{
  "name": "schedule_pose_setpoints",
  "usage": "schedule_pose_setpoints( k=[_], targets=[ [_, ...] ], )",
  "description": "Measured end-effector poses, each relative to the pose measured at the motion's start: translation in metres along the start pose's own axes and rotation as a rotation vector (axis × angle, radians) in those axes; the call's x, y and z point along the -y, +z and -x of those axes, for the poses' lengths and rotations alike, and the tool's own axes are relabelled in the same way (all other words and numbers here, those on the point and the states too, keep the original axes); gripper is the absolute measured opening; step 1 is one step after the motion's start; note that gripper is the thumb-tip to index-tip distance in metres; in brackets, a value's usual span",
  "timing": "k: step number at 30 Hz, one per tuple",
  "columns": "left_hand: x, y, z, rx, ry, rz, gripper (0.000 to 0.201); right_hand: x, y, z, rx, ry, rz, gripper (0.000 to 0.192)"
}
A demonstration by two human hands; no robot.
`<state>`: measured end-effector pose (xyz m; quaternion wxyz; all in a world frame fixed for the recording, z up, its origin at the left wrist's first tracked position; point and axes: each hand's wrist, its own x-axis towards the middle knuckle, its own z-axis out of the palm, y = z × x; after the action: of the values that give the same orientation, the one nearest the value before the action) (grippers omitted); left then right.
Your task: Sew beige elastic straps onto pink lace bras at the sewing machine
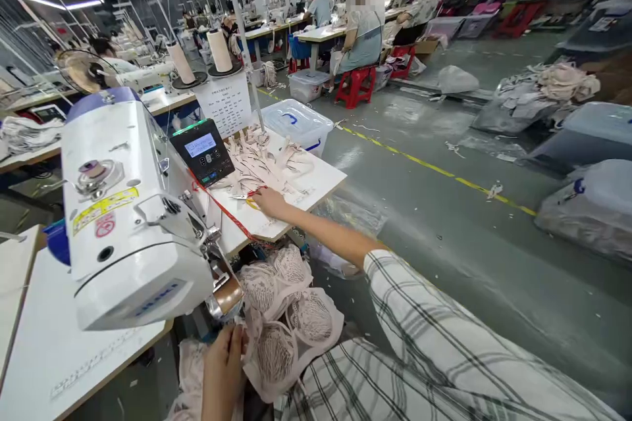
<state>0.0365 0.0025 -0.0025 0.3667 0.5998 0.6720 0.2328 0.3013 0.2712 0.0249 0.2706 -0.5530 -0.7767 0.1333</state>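
My left hand (224,362) is closed, its fingers pinching the edge of a pale pink bra (276,348) with lace-patterned cups. Several joined cups hang below the table edge and rest against my lap. Stretched forward, my right hand (269,202) has its fingers closed around the handles of small scissors (251,200), which lie low over the white tabletop (316,187). Their handles look red and yellow, and the blades point left. Just above the left hand is the brown metal plate (228,296) at the end of the white sewing machine (143,230).
A pile of pale fabric strips (257,164) lies beyond the scissors, beside a control panel (201,152). A red cord (222,207) crosses the tabletop. A lidded plastic box (296,122) stands behind the table. More pale fabric (192,368) hangs at the lower left.
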Motion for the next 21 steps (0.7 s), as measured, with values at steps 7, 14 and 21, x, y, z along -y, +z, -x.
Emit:
schedule_pose_setpoints(
  k=[7,14,21],
  targets=[
    [-0.018,-0.007,0.008,-0.049,-0.06,0.12,0.037,0.004,-0.004,0.01,0.259,0.121,0.141,0.026],
    [0.011,-0.005,0.017,-0.002,-0.247,0.71,0.037,-0.024,-0.007,0.089,0.297,0.133,0.071,0.045],
    [0.013,0.007,0.008,0.043,-0.284,0.84,0.036,-0.03,-0.011,0.056,0.295,0.285,-0.178,0.027]
  ],
)
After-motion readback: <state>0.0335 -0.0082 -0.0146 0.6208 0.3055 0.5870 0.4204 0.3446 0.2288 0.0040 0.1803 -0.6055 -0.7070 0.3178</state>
